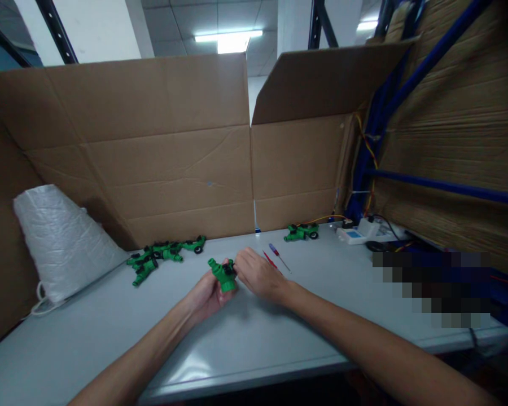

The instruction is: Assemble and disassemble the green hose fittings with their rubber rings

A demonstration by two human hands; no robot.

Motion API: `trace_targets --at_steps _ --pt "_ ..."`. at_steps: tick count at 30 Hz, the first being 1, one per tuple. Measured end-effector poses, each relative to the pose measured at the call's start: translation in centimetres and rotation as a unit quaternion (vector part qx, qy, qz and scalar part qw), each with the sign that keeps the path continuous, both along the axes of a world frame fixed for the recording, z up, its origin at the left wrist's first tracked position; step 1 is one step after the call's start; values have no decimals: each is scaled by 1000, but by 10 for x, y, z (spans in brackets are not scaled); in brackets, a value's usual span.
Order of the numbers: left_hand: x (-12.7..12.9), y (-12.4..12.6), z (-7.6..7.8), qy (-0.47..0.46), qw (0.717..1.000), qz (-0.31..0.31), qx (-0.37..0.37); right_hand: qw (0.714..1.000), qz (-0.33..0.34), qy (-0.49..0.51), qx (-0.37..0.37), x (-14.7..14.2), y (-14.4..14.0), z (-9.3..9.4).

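My left hand (pixel 207 294) grips a green plastic fitting (pixel 221 274) just above the grey table (pixel 254 338). My right hand (pixel 258 274) is at the fitting's right end, fingertips pinched on a small black part there. A heap of several like green fittings with black rings (pixel 161 256) lies to the left near the cardboard wall. One more green fitting (pixel 301 232) lies at the back right. A small screwdriver with a red and blue handle (pixel 278 256) and a thin red tool (pixel 270 260) lie just behind my right hand.
A white woven sack (pixel 61 242) stands at the left. Brown cardboard walls (pixel 173 169) close off the back and left. A white device with wires (pixel 366 231) sits at the back right by blue shelving (pixel 444 186). A blurred patch covers the right edge.
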State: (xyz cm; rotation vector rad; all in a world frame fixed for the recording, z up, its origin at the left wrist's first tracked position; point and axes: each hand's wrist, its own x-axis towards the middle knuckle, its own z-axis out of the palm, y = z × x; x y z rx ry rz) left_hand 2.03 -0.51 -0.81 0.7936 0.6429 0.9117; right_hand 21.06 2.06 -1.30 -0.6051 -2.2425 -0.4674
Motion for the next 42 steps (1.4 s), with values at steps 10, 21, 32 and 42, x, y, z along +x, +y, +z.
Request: trace_targets --at_steps 10,21,32,42 --pt "-3 3 5 8 998 25 50 999 -1 -32 29 4 2 2" --pt "-6 8 17 218 910 140 323 844 138 221 -468 -9 8 -9" --pt "2 2 10 46 987 106 111 961 10 164 -224 -15 -2 -5" --pt "-8 10 -3 -11 999 -29 -9 996 -10 -67 66 -2 18 2"
